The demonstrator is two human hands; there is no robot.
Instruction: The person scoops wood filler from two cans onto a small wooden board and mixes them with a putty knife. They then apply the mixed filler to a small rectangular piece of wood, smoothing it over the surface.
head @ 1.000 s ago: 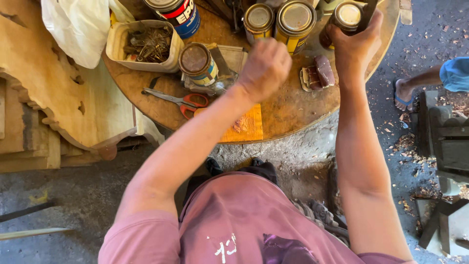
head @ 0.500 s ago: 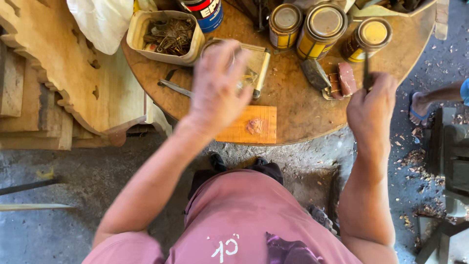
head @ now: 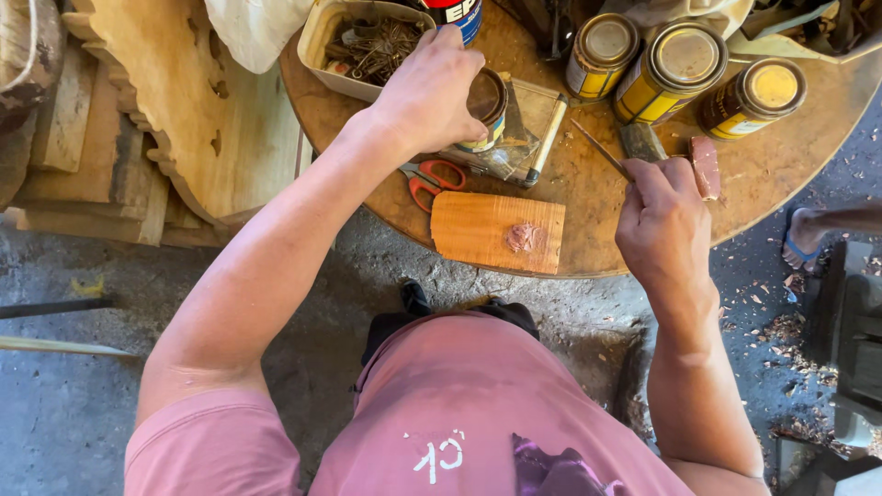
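Note:
My left hand [head: 430,92] grips a small open tin can [head: 485,103] standing on the round wooden table [head: 588,253]. In my right hand [head: 663,216] is a thin metal blade or putty knife [head: 599,150], its tip pointing up and left over the table. A small wooden board [head: 478,230] with a dab of reddish-brown paste [head: 523,238] lies at the table's near edge between my hands. Red-handled scissors [head: 434,179] lie just under my left wrist.
Three yellow-labelled cans [head: 682,69] stand at the back right. A plastic tub of nails [head: 367,41] sits at the back left, beside a white bag [head: 253,28]. Carved wooden boards [head: 179,119] lie on the left. Another person's foot in a sandal [head: 813,234] shows at the right.
My left hand moved from over the board up to the small tin can and closed on it. My right hand has shifted left with the blade. The camera view has tilted slightly.

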